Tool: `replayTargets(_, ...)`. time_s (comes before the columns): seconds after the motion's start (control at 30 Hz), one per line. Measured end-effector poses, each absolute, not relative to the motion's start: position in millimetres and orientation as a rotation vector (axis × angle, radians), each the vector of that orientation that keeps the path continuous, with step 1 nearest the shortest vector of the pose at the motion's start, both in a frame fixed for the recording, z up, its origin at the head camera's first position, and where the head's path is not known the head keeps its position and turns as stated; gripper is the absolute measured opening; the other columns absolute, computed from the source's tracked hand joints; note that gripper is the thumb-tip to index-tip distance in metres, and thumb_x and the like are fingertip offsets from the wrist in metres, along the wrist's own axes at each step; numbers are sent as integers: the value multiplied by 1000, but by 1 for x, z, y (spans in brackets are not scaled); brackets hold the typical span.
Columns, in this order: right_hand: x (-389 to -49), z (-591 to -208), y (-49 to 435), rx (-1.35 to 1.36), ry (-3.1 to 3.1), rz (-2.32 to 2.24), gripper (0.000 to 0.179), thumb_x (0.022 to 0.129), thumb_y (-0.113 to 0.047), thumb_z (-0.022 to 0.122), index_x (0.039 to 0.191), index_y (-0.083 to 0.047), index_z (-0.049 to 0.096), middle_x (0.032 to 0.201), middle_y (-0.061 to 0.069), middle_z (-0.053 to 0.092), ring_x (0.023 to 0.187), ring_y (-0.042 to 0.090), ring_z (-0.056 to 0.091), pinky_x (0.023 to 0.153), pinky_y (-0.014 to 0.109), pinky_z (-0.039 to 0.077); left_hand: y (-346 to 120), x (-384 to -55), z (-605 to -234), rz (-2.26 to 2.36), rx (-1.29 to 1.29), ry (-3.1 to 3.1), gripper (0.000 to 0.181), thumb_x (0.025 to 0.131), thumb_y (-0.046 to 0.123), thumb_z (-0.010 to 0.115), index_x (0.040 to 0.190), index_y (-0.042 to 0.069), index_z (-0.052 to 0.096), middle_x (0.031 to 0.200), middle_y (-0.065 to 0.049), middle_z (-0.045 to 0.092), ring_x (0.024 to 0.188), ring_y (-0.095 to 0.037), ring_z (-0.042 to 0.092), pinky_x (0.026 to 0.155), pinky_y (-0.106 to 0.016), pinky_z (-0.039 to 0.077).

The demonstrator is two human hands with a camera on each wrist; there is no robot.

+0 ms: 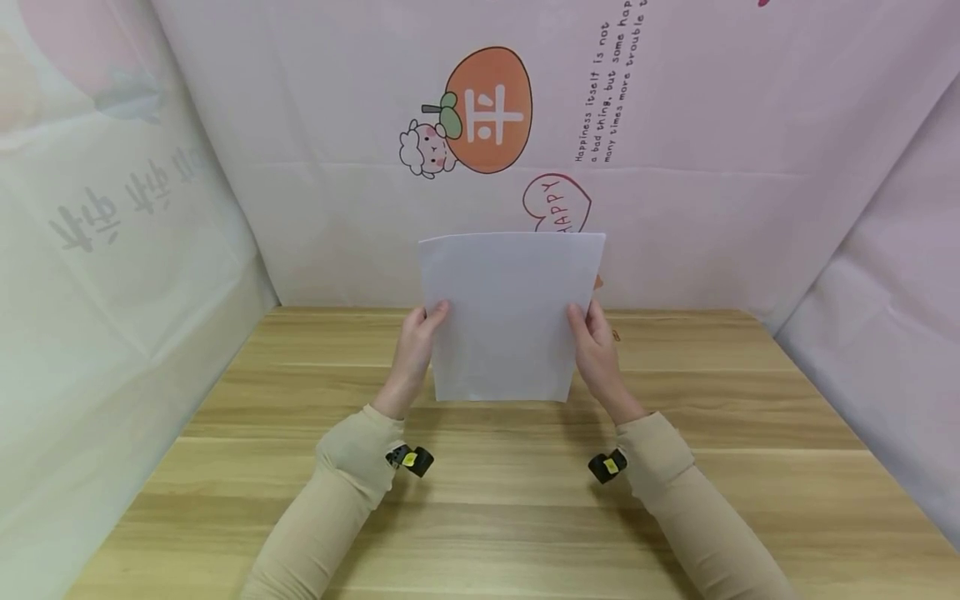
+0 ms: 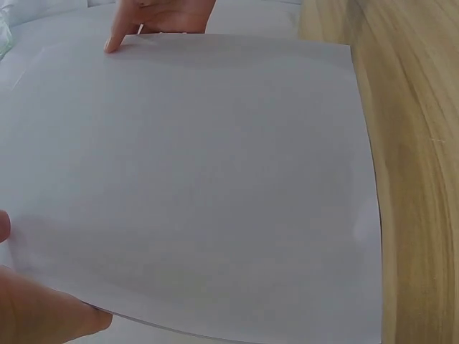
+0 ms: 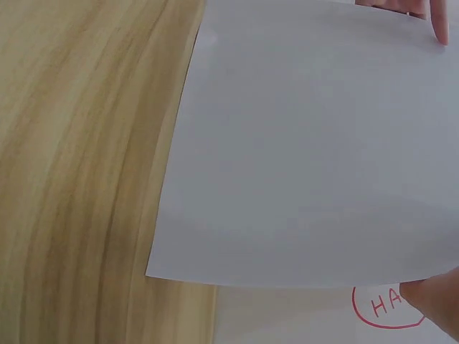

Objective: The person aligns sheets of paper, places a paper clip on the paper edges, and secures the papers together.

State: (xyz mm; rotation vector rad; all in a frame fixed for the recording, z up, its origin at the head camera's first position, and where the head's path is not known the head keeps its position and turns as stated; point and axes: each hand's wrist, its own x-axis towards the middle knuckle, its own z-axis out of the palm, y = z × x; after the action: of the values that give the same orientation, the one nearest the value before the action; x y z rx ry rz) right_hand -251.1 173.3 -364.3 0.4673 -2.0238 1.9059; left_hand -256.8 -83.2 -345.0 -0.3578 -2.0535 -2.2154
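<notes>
A blank white sheet of paper is held up over the table, tilted, its face toward the head camera. My left hand pinches its left side, thumb on the near face and the fingers mostly hidden behind. On the opposite side, my right hand grips it the same way. The left wrist view shows the paper spread between the left hand and the right hand. In the right wrist view the paper bows slightly, with the right hand at its lower edge.
Below is a wood-grain table. A pale printed cloth hangs behind it, with more cloth along both sides. Black wrist cameras sit at the sleeve cuffs. A small orange-brown mark or thing shows beside the right hand, too small to identify.
</notes>
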Motion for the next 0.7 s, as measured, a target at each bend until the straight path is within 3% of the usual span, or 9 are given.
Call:
replayTargets(0.17,-252,-360,172,487,-1980,1905,47,103,-30,35,143,-5,32,134,13,47,116,10,51,96,19,42,-83,-257,-341,-2195,-361,-2035,46,99,31,46,135,1,47,140,-10,49,135,-20,39,116,-39,20)
replayTargets(0.47,-251,-355,170,458,-1950,1887,43,103,-29,36,141,-10,37,125,8,53,108,10,56,87,23,46,-81,-255,-334,-2172,-339,-1974,42,100,27,45,130,-1,52,131,-17,56,122,-24,49,110,-41,30)
replayTargets(0.7,-250,-353,168,426,-1953,1868,44,103,-28,35,142,-8,37,128,8,53,111,9,54,93,20,43,-77,-255,-333,-2173,-298,-1937,40,100,23,44,127,-5,53,127,-20,57,121,-23,49,111,-39,28)
